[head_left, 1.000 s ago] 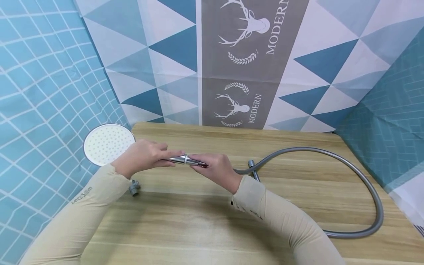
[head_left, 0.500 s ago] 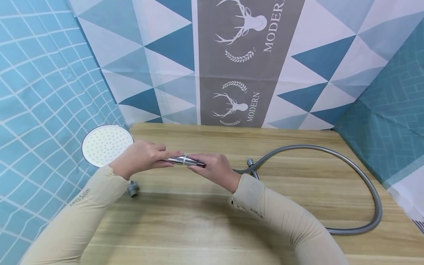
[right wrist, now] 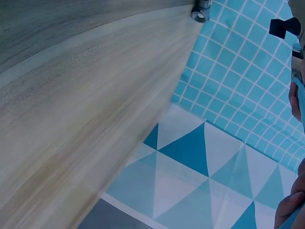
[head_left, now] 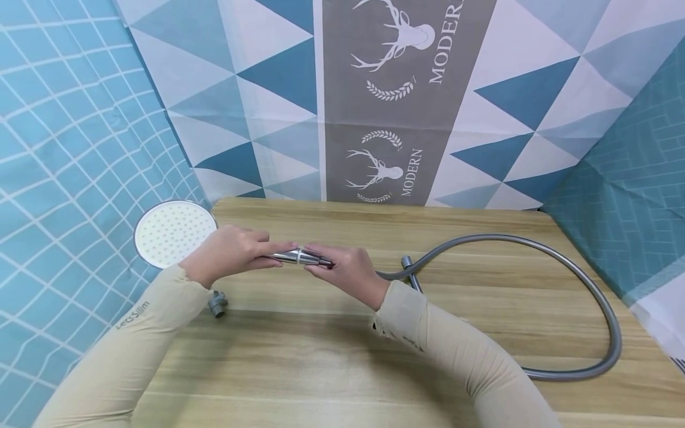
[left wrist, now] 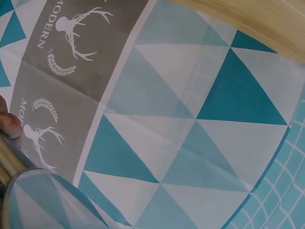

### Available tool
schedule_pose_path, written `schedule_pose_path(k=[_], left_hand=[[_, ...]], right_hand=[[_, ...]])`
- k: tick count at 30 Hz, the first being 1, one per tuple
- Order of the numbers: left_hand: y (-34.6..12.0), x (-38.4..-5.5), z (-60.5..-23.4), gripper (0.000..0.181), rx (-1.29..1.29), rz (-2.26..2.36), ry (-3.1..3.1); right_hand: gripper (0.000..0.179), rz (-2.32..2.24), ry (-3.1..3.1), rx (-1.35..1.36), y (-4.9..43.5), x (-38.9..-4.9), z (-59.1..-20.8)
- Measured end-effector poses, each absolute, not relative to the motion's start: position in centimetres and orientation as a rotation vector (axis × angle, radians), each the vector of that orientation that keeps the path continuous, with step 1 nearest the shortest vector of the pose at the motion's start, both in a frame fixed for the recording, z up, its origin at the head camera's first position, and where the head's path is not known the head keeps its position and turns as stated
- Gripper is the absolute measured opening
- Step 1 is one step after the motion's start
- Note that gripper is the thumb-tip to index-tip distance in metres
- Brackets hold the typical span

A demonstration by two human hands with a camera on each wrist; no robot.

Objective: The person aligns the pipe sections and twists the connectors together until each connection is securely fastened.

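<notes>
In the head view, a round shower head (head_left: 175, 233) with a pale nozzle face is held up on the left. My left hand (head_left: 230, 252) grips its chrome handle, forefinger laid along it. My right hand (head_left: 350, 270) pinches the chrome hose connector (head_left: 313, 258) at the handle's end, thumb below. Handle and connector meet in line between the hands; whether they are joined by thread cannot be seen. From the right hand a grey shower hose (head_left: 605, 315) loops to the right. The left wrist view catches the mirror-like back of the shower head (left wrist: 52, 202).
A small grey fitting (head_left: 217, 304) lies on the wooden tabletop (head_left: 321, 368) below the left wrist. Behind the right hand, a chrome piece (head_left: 409, 270) lies by the hose. Blue grid sheeting (head_left: 69, 148) borders the left side, and a triangle-patterned sheet (head_left: 278, 77) stands behind.
My right fingers have shifted slightly around the connector, showing more of its tapered chrome side. The left hand and shower head hold their place, and the hose loop barely differs.
</notes>
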State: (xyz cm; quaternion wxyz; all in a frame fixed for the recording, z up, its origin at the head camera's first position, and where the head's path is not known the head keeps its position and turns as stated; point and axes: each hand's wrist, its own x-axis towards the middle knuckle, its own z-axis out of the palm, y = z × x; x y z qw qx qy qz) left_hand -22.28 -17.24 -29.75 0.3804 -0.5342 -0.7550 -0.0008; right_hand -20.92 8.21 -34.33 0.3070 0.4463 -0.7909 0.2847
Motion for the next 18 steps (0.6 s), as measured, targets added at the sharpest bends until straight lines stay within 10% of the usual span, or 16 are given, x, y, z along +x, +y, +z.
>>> schedule_pose_path(k=[18], left_hand=[[-17.55,-22.43,-30.24,0.043,-1.374,-0.012,-1.900]], right_hand=[[0.025,0.811,-2.075,1.208,8.09,-20.92,-34.29]])
